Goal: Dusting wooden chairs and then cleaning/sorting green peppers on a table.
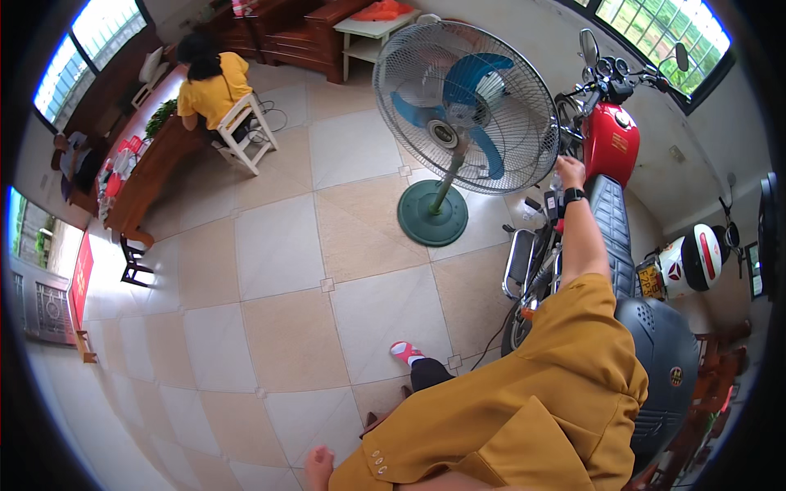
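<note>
My right hand, with a black watch on its wrist, reaches out over the motorcycle, its fingers curled beside the right rim of a standing fan's wire guard. Whether the fingers grip the rim cannot be told. The fan has blue blades and a round green base on the tiled floor. Below my right arm is a motorcycle with a red fuel tank and a black quilted seat. My left hand hangs low at the bottom edge, above the floor tiles, with its fingers partly curled; its grip is unclear.
A person in a yellow top sits on a white chair at a long wooden table. Another person sits at its far side. A black stool stands left. A white scooter is parked right; a cable lies by the motorcycle.
</note>
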`<action>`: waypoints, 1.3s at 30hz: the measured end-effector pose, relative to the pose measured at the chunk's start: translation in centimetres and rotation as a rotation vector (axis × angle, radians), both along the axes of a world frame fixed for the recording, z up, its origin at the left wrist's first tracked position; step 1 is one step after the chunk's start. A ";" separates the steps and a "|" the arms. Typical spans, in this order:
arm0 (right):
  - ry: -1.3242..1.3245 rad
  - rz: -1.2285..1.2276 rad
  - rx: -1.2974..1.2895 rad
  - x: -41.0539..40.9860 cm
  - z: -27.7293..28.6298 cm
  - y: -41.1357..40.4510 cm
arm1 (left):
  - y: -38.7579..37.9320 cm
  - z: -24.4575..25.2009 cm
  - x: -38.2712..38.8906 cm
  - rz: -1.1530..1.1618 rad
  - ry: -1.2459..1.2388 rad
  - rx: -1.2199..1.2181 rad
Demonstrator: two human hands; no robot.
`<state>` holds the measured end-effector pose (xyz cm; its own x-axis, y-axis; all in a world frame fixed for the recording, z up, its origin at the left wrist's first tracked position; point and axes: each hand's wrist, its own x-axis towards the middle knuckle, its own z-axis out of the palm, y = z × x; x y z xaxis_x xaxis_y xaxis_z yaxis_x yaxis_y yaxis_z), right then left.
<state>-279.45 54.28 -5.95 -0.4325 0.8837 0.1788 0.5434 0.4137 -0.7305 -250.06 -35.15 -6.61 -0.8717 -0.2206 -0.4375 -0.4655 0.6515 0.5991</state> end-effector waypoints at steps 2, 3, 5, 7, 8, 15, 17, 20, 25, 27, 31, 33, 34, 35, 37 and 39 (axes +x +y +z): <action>0.018 0.172 -0.024 -1.6 2.7 -0.5 | 1.3 -1.5 -0.3 0.074 -0.174 0.024; -0.018 0.171 0.068 -2.3 3.2 0.7 | 1.9 -2.8 -1.1 0.155 -0.238 0.075; -0.020 0.295 0.062 -4.6 4.3 0.0 | 3.2 -4.5 -2.0 0.300 -0.344 0.122; -0.049 0.473 0.050 -6.2 4.8 2.5 | 4.0 -6.3 -3.2 0.359 -0.396 0.152; -0.049 0.466 0.051 -6.6 4.6 3.3 | 4.6 -7.1 -3.9 0.385 -0.418 0.161; -0.210 0.582 0.524 -5.8 8.1 1.5 | 6.5 -11.4 -7.4 0.493 -0.481 0.171; -0.376 0.494 0.504 -3.8 9.5 -0.8 | 7.0 -12.2 -8.4 0.500 -0.482 0.173; -0.164 0.554 0.065 -0.5 6.6 1.2 | 6.6 -12.6 -9.0 0.499 -0.505 0.175; -0.163 0.539 -0.430 1.1 5.5 -0.8 | 5.6 -12.6 -9.5 0.514 -0.506 0.182; -0.091 0.539 -0.569 0.9 5.2 -1.5 | 4.8 -12.0 -9.6 0.524 -0.503 0.186; -0.059 0.575 -0.789 1.0 7.1 -4.1 | 3.4 -11.2 -8.6 0.566 -0.487 0.180; -0.216 0.627 -0.885 0.8 7.6 -5.0 | 2.7 -10.9 -8.1 0.587 -0.487 0.177; -0.216 0.667 -0.911 0.7 7.7 -5.4 | 2.3 -10.9 -7.9 0.599 -0.492 0.170; -0.214 0.666 -0.912 0.5 7.7 -5.4 | 2.1 -10.8 -7.6 0.606 -0.494 0.167; -0.121 0.546 -0.772 -0.1 7.3 -4.3 | 1.6 -10.9 -6.9 0.623 -0.505 0.156; 0.011 0.661 -0.556 -1.8 5.7 -1.4 | 1.1 -10.9 -5.9 0.652 -0.516 0.142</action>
